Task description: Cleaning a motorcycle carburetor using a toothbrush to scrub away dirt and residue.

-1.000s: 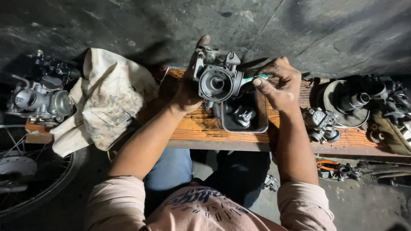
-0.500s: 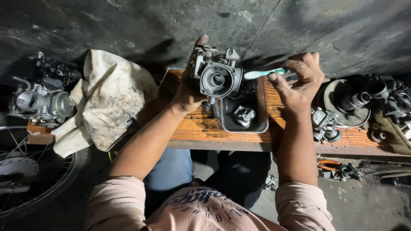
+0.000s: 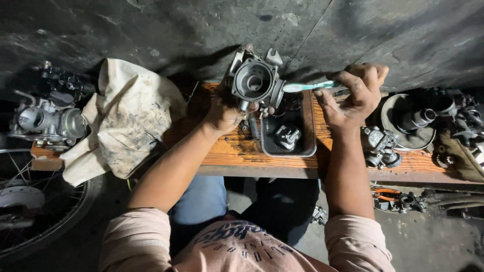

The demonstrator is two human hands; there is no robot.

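Note:
My left hand (image 3: pixel 225 113) grips a grey metal carburettor body (image 3: pixel 253 80) and holds it up over the wooden bench (image 3: pixel 237 151), its round bore facing me. My right hand (image 3: pixel 355 95) holds a light green toothbrush (image 3: pixel 308 86) by the handle, level, with its head end against the right side of the carburettor. Below them a small dark rectangular tray (image 3: pixel 287 135) sits on the bench with a metal part (image 3: pixel 287 136) in it. A spring (image 3: pixel 265 123) lies by the tray's left edge.
A dirty cream rag (image 3: pixel 126 126) lies on the bench's left end beside another carburettor (image 3: pixel 48 121). More engine parts (image 3: pixel 413 121) and a small metal fitting (image 3: pixel 379 146) crowd the right end. A spoked wheel (image 3: pixel 30 201) stands at the lower left; pliers (image 3: pixel 398 199) lie under the bench.
My right hand has moved up and right, drawing the toothbrush out of the carburettor's bore to its right side. The left hand has lifted and turned the carburettor slightly.

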